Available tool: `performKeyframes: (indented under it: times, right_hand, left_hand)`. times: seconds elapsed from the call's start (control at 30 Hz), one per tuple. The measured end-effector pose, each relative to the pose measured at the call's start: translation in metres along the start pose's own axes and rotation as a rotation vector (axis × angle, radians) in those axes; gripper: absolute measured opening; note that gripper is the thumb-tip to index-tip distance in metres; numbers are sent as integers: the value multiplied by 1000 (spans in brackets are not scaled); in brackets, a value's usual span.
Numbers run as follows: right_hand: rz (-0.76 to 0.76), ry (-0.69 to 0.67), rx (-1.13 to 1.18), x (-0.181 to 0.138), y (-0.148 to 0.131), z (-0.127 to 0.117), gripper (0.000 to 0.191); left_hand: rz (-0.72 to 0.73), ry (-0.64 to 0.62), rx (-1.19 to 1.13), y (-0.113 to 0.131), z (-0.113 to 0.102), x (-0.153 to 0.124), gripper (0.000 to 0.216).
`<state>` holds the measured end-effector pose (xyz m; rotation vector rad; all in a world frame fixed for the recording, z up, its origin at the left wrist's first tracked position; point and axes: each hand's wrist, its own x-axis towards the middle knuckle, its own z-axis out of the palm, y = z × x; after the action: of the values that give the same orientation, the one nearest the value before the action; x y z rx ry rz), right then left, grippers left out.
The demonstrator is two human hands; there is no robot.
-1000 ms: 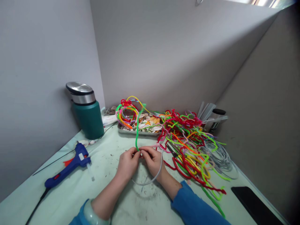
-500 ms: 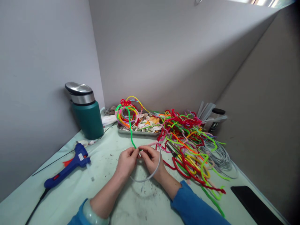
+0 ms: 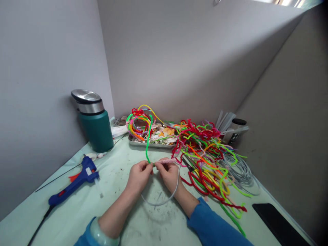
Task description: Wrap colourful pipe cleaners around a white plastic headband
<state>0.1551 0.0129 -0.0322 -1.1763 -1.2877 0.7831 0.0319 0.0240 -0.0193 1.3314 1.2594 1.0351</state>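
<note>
Two hands met above a pale green tabletop (image 3: 77, 220), their fingertips just beside each other over a slim grey loop (image 3: 161, 204). The left hand (image 3: 139, 174) pinched the base of a green pipe cleaner (image 3: 148, 143) between thumb and forefinger, its other fingers curled in. The right hand (image 3: 166, 172) pinched the loop at its far side, where a fuzzy pink wrapping (image 3: 167, 160) began; that pink stretch ran along the tops of the fingers toward 3 o'clock.

The telling line was the green one. From the fingertips its long axis pointed to 12 o'clock, nearly square to the pink wrapping, and its free end reached across the view in front of the tray. The left hand was the nearer to it, the right hand the nearer to the pink. The bare part of the loop hung toward 6 o'clock, crossing the right wrist and slipping out of sight by the left forearm. How the green was fixed to the loop could not be told; the fingers hid the join.

A tray (image 3: 153, 146) of shell-like pieces sat at 12 o'clock, with a bundle of colored rings (image 3: 139, 128) at its left end. A tangle of pipe cleaners (image 3: 205, 147) spread at 2 o'clock, a blue glue gun (image 3: 74, 182) lay at 9, and a green bottle (image 3: 96, 130) stood at 10.
</note>
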Motion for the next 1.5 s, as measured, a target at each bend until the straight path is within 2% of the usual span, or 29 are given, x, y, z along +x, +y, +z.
performKeyframes:
  times: [0.27,0.47,0.9,1.03,1.2,1.33,1.5]
  right_hand:
    - [23,-35,121,1,1,-1,19]
    - [16,-42,157,0,-5,-1,18]
    - [14,-89,211,1,-8,-3,19]
    - [32,-68,195,2,-8,-2,19]
    - [56,-54,183,2,-2,-2,20]
    - [64,-73,179,2,-2,-3,20]
    - [92,-88,193,2,-4,-3,21]
  left_hand:
    - [-114,-50,-67,4,2,-2,42]
    - [-213,-108,-238,11,1,-6,35]
    - [-266,-268,-451,16,-7,-7,34]
    - [-214,-142,-390,13,-3,-6,33]
    - [-7,70,-112,6,1,-5,29]
    - [77,124,21,6,0,-6,25]
    - [151,172,80,8,-1,-9,22]
